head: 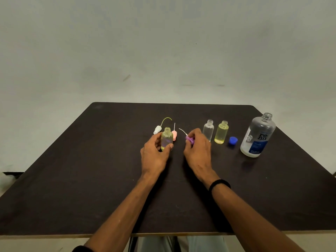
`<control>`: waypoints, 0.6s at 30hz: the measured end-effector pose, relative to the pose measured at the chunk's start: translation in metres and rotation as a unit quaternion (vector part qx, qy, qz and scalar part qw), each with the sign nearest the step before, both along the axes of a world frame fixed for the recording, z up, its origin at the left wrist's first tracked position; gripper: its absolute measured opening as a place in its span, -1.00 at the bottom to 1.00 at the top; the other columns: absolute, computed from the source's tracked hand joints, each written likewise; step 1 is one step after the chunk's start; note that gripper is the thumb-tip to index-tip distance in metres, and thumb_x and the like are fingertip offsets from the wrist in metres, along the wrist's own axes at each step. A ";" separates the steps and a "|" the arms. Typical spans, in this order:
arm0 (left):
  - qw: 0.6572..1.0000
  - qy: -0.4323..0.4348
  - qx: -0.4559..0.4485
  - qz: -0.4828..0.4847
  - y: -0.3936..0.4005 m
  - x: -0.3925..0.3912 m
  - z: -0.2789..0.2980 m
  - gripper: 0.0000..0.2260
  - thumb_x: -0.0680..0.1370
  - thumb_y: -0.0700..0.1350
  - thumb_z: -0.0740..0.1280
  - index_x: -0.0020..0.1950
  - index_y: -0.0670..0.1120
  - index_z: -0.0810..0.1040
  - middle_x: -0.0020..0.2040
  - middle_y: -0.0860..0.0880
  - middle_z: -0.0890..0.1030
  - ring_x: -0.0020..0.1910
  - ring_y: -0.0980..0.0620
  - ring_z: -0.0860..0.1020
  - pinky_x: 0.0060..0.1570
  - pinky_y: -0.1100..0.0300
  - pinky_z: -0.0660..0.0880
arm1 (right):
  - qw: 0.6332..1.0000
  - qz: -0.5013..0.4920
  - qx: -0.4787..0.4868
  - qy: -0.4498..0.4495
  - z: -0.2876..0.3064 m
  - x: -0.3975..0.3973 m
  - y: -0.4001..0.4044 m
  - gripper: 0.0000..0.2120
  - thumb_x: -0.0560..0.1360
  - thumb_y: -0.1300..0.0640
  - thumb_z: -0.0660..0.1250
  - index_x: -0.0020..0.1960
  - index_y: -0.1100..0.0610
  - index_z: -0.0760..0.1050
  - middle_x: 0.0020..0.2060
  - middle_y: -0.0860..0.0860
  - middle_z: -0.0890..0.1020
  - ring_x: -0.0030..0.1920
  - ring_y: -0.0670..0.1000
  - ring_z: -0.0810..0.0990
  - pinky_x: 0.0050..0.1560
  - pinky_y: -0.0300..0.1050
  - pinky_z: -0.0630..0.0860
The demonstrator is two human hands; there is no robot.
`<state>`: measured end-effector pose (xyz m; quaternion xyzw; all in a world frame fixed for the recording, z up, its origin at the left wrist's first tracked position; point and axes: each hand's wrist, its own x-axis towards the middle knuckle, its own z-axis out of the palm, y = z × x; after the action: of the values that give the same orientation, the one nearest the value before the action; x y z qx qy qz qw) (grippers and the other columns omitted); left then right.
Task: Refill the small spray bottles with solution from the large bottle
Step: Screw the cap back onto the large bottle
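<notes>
the left hand is gripping an open yellowish small bottle standing upright on the dark table, fingers closed around it. the right hand is pinching a purple spray cap just beside. the uncapped large bottle is standing well apart at the right.

Bare forearms; a black band circles the right wrist, perhaps elastic.

On the dark wooden table, the large clear open-necked solution bottle stands at three o'clock (far right); the blue round cap and two small uncapped bottles stand left of it, well apart from the white spray head at eleven.
</notes>
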<state>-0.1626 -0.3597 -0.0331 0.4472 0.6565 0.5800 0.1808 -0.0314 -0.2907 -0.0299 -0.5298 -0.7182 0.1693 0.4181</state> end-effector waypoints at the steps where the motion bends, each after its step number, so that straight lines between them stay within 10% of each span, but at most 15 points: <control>1: 1.000 0.000 -0.003 0.002 -0.001 0.000 0.000 -0.51 0.50 -0.18 0.55 0.42 -0.03 0.56 -0.03 0.34 0.56 -0.01 0.43 0.56 0.00 0.62 0.42 | 1.000 0.000 0.002 0.009 0.000 0.001 -0.001 -0.86 0.61 0.27 0.37 0.04 0.07 0.45 -0.05 0.04 0.60 -0.04 0.02 0.59 -0.06 -0.14 0.53; 11: 0.999 0.011 0.002 0.036 -0.011 0.005 -0.005 -0.31 0.43 -0.05 0.62 0.50 0.02 0.41 0.36 0.07 0.50 0.33 0.09 0.51 0.33 0.18 0.47 | 1.000 0.004 -0.014 -0.004 0.000 0.004 -0.008 -0.81 0.56 0.17 0.48 0.00 0.09 0.45 -0.12 -0.01 0.62 -0.09 0.00 0.62 -0.02 0.02 0.65; 18: 0.990 0.064 0.077 0.097 -0.040 0.020 0.003 -0.66 0.53 -0.07 0.52 0.15 0.02 0.40 0.04 0.01 0.48 -0.03 0.03 0.51 -0.05 0.08 0.57 | 0.997 -0.045 0.063 0.003 0.008 0.064 -0.036 -0.79 0.58 0.15 0.45 -0.07 0.04 0.41 -0.09 -0.03 0.51 -0.19 -0.06 0.55 -0.14 -0.10 0.59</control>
<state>-0.1424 -0.3998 -0.0303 0.4302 0.6608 0.6133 0.0461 0.0328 -0.3262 -0.0218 -0.5332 -0.7019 0.1062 0.4601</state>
